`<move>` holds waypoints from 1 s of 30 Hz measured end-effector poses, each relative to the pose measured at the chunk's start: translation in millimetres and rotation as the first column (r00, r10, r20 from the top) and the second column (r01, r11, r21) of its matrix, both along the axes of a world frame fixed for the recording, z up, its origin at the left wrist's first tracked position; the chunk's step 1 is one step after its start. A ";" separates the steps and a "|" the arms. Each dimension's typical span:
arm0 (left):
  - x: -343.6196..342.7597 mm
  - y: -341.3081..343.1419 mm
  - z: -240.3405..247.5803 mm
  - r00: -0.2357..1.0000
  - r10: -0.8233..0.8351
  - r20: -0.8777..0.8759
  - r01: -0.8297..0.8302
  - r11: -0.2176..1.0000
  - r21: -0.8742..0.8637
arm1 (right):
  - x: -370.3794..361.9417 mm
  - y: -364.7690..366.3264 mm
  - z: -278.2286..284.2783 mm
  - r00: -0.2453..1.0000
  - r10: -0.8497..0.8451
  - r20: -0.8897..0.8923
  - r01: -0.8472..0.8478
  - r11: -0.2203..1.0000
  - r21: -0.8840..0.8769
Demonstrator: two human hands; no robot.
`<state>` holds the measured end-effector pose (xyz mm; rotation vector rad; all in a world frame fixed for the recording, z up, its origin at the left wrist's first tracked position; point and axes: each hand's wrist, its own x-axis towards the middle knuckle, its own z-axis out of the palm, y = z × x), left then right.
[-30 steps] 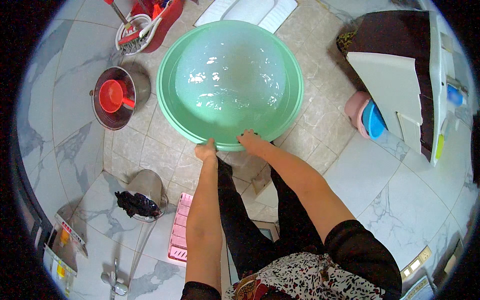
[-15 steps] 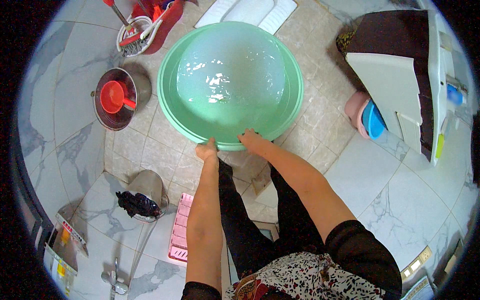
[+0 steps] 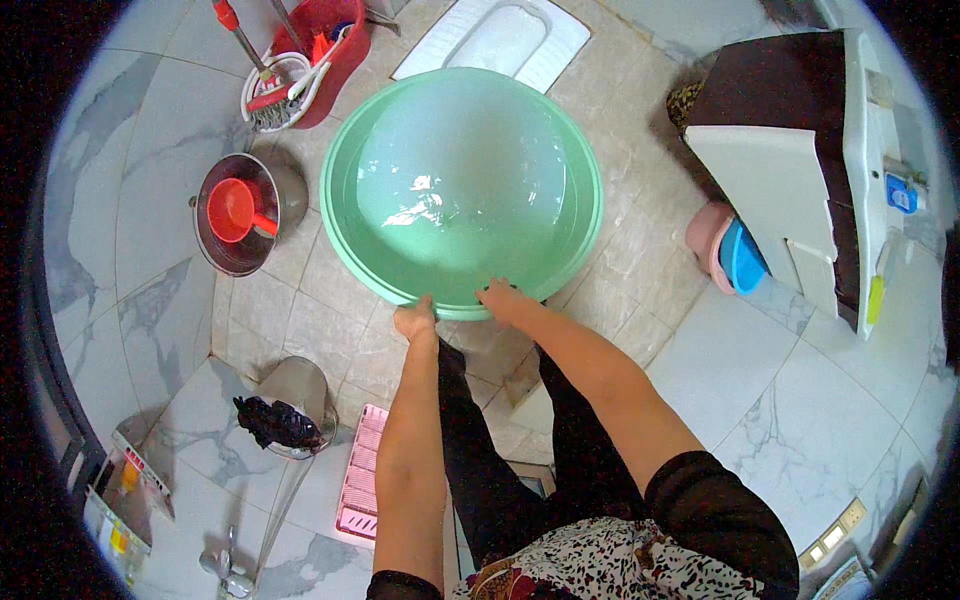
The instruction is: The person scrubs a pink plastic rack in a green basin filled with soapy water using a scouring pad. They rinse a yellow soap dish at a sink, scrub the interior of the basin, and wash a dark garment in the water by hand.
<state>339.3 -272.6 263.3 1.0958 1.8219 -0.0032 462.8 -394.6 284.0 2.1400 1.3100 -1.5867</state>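
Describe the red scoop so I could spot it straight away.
Start at the big green basin whose near rim both hands grip. Left of it stands a round metal pot. The red scoop lies inside, the only red thing in a metal vessel.

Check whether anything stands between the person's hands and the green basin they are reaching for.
Nothing visible does. The left hand and the right hand both already rest on the near rim of the green basin, which holds water. The steel pot with the red scoop stands off to the left, clear of both hands.
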 end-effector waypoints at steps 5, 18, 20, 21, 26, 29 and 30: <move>-9.5 5.6 -5.5 1.000 -0.028 0.006 0.027 0.999 0.035 | -4.9 5.6 -2.4 1.000 0.026 0.003 -0.026 1.000 0.015; -8.6 5.2 -12.0 0.990 -0.105 -0.092 0.111 0.992 0.059 | 5.6 7.5 12.9 0.999 0.035 -0.023 -0.035 0.999 0.001; 1.6 2.2 -5.3 0.986 -0.130 -0.107 0.133 0.991 0.019 | 10.6 1.6 12.1 1.000 0.017 -0.023 -0.017 1.000 0.002; 8.4 -1.0 -0.7 0.991 -0.104 -0.089 0.103 0.995 -0.014 | 13.9 -2.1 11.5 1.000 0.000 -0.024 0.000 1.000 0.005; -3.2 7.8 0.7 0.983 -0.142 -0.115 0.151 0.986 0.074 | 15.2 14.7 27.5 0.995 0.062 -0.075 -0.063 0.998 -0.015; 4.0 6.1 9.0 0.989 -0.144 -0.046 0.146 0.988 0.042 | 18.6 11.2 27.9 0.996 0.047 -0.073 -0.048 0.999 -0.010; 11.0 4.5 16.2 0.988 -0.141 -0.057 0.142 0.990 0.011 | 20.0 7.1 26.0 0.998 0.029 -0.064 -0.029 1.000 -0.008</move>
